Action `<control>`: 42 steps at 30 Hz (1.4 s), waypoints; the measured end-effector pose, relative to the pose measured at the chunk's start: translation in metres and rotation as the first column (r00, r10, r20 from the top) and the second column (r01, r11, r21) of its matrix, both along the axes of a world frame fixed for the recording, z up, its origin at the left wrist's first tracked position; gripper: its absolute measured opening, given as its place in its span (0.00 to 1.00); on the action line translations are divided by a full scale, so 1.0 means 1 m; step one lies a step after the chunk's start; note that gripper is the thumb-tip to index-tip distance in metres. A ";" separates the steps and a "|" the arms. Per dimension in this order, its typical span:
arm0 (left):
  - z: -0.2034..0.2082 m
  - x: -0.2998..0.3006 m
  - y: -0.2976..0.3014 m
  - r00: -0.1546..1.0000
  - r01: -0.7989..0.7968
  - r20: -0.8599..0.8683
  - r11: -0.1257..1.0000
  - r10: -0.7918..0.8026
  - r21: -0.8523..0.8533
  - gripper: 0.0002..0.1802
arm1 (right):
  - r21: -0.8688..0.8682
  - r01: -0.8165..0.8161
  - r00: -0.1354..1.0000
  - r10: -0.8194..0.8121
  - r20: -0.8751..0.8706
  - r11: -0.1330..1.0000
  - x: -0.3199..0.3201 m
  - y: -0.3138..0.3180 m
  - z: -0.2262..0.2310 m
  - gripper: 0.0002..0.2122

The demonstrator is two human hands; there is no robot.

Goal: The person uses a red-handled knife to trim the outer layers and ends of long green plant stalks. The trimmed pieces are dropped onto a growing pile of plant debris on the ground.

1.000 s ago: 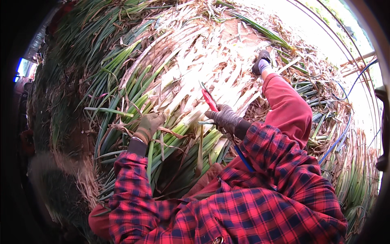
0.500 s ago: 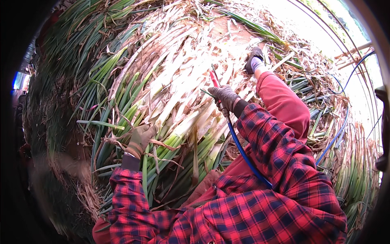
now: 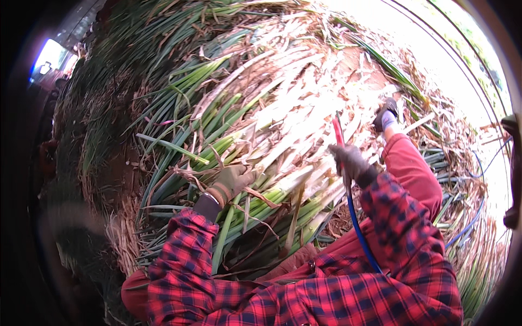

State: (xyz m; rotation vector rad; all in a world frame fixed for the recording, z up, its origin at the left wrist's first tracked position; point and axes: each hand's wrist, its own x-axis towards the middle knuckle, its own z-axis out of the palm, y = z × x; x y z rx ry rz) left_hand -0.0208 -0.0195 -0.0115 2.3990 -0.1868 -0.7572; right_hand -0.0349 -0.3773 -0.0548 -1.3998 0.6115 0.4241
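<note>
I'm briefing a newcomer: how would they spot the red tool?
Find the heap of stalks, then the gloved right hand over it. From that hand sticks the red tool: unlike the pale stalks, it's red, with a blue hose below.

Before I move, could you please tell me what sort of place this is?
Probably a farm work area: long green-and-white stalks lie heaped, dry leaves among them, and a patch of brown ground shows beyond.

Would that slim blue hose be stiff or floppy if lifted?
The slim blue hose probably flexes, since it curves below the right hand. It looks thin, so likely fairly light. Tugging it might jerk the slender red tool it seems joined to.
</note>
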 end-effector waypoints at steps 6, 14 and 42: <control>0.045 0.068 0.031 0.984 -0.041 0.156 0.965 0.084 -0.260 0.16 | 0.082 -0.463 0.877 0.470 -0.101 0.883 -0.093 0.047 0.090 0.18; -0.043 0.171 0.108 0.794 -0.492 0.561 0.789 0.235 0.366 0.22 | 0.167 -0.285 0.955 0.295 -0.037 0.944 -0.082 0.036 0.055 0.16; 0.008 -0.003 -0.006 0.989 0.056 0.136 0.998 -0.057 0.008 0.24 | 0.175 -0.303 0.953 0.302 0.031 0.937 -0.134 0.063 0.105 0.20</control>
